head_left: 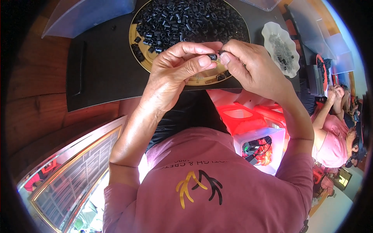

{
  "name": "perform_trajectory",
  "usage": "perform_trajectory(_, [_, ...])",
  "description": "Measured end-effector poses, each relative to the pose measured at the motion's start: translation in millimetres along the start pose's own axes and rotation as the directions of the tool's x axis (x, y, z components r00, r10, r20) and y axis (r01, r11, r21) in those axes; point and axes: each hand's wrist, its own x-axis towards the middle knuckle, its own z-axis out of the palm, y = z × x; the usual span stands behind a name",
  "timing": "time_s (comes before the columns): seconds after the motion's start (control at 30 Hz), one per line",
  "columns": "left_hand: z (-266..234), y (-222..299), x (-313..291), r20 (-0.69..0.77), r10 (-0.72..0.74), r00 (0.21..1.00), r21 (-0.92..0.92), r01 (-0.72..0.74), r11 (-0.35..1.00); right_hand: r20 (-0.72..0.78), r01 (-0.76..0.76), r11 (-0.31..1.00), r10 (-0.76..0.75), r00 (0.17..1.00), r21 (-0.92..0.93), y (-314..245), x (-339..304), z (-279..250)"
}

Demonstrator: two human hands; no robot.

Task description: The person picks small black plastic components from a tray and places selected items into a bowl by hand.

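Observation:
Over the near rim of a round golden tray (136, 64), my two hands meet fingertip to fingertip. My left hand (171, 70) pinches a small black tube-shaped piece (212, 56) between thumb and fingers. Right beside it, my right hand (250, 64) is closed, thumb against forefinger, at the end of that piece; what it grips is mostly hidden by the fingertips. A heap of similar short black tubes (186, 23) covers most of the tray. Some clear thin scraps (199, 79) and a few black pieces lie near its front rim.
A white scalloped dish (268, 31) holding clear scraps and black bits stands right of the tray on the dark table (101, 77). A translucent bin (85, 19) is at the far left. Below are red stools (241, 120) and a clear box (248, 136). Another person (330, 143) works at right.

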Motion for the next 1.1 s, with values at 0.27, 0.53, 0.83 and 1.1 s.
perform_trajectory(0.27, [1, -13, -3, -0.083, 0.144, 0.986, 0.095, -0.136, 0.986, -0.101, -0.109, 0.978, 0.129, 0.986, 0.176, 0, 2, 9])
perform_trajectory(0.53, [-1, -12, -1, -0.073, 0.100, 0.992, 0.034, -0.098, 0.995, -0.192, -0.111, 0.976, 0.146, 0.970, 0.186, -1, 5, 12])
perform_trajectory(0.83, [-27, 4, -1, -0.158, 0.188, 0.969, -0.028, -0.194, 0.981, -0.277, -0.106, 0.982, 0.147, 0.950, 0.158, 20, 7, 5])
perform_trajectory(1.1, [-62, 31, -37, -0.210, 0.293, 0.933, 0.040, -0.292, 0.956, -0.121, -0.142, 0.983, 0.156, 0.980, 0.116, 31, -3, 10])
